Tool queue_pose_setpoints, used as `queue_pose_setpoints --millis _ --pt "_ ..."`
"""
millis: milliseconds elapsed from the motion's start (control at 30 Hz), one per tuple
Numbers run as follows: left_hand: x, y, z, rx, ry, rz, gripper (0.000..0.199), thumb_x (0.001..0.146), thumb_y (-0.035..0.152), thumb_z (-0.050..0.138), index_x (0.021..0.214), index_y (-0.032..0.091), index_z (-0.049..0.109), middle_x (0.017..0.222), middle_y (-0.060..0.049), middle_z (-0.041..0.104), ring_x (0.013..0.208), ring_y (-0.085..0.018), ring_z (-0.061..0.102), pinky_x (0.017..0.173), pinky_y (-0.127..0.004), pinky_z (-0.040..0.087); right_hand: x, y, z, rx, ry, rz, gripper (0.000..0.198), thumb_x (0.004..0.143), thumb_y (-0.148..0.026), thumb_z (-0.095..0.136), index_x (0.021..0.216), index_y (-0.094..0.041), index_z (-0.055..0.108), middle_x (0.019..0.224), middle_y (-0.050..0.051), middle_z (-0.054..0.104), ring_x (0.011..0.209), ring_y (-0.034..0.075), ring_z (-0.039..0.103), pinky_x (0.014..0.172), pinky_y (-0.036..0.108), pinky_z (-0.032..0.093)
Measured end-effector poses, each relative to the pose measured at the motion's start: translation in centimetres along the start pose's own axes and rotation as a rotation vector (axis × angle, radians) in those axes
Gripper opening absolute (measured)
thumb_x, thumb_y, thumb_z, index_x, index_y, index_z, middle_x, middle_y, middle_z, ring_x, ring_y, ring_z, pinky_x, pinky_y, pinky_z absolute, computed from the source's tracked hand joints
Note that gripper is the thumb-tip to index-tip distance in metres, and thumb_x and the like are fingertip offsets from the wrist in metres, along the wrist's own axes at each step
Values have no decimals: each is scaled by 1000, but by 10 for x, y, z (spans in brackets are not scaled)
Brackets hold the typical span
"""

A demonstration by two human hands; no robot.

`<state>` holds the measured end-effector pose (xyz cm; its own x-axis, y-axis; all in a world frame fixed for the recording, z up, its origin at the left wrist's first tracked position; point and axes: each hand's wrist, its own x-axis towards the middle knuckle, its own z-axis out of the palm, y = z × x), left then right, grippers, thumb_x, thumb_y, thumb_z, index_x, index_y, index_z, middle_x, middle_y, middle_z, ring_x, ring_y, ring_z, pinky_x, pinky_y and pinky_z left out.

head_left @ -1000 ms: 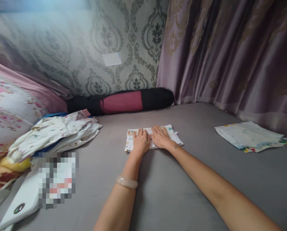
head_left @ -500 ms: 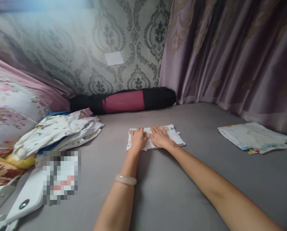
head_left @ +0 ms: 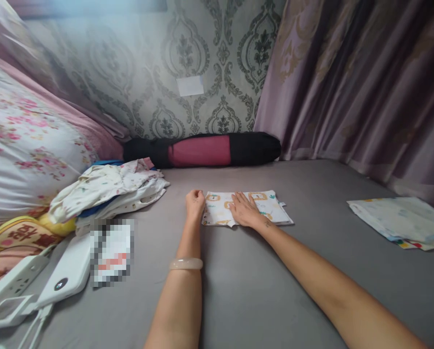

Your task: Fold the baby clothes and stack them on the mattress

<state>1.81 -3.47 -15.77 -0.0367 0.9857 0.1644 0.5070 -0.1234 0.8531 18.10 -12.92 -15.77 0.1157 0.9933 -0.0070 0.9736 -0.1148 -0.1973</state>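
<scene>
Hands (head_left: pixel 244 211): left (head_left: pixel 194 203) curled, right (head_left: pixel 244 211) flat

1. You have a white cloth (head_left: pixel 222 214) in front of you, lying flat on the gray sheet (head_left: pixel 246 276).
2. It is folded into a long shape, wider from side to side than from front to back.
3. You can see yellow-brown pictures and little green leaf shapes on it.
4. A tiny tag (head_left: pixel 283 204) sticks out on your right.
5. Along the edge near you, a small bit pokes out.
</scene>
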Motion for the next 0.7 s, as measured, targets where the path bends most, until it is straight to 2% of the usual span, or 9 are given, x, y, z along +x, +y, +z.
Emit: queue_pose_setpoints --millis 167,300,400,700 --pt "1 -2 -3 -499 -22 -241 14 78 23 53 82 13 63 76 -5 66 61 -11 61 57 -20 43 5 -16 -8 11 1 -16 60 94 -34 18 144 -5 31 152 15 26 141 26 17 114 49 8" --pt "1 -3 -7 -757 -9 -413 8 75 18 57 80 12 60 69 -2 62 51 -6 56 50 -16 39 11 -34 -5 32 15 -48 59 94 -34 19 145 -5 30 153 14 24 141 25 16 114 46 10" --pt "3 -5 -8 -831 28 -501 2 76 13 56 76 12 57 62 0 59 47 -6 54 48 -16 39 14 -41 2 30 7 -53 59 95 -35 19 145 -7 29 153 14 25 141 25 17 114 46 9" --pt "5 -4 -10 -903 48 -556 8 77 10 55 70 13 54 58 1 57 46 -6 53 47 -17 42 15 -41 12 1 27 -52 58 95 -35 19 145 -9 32 152 13 27 140 25 20 113 47 8"
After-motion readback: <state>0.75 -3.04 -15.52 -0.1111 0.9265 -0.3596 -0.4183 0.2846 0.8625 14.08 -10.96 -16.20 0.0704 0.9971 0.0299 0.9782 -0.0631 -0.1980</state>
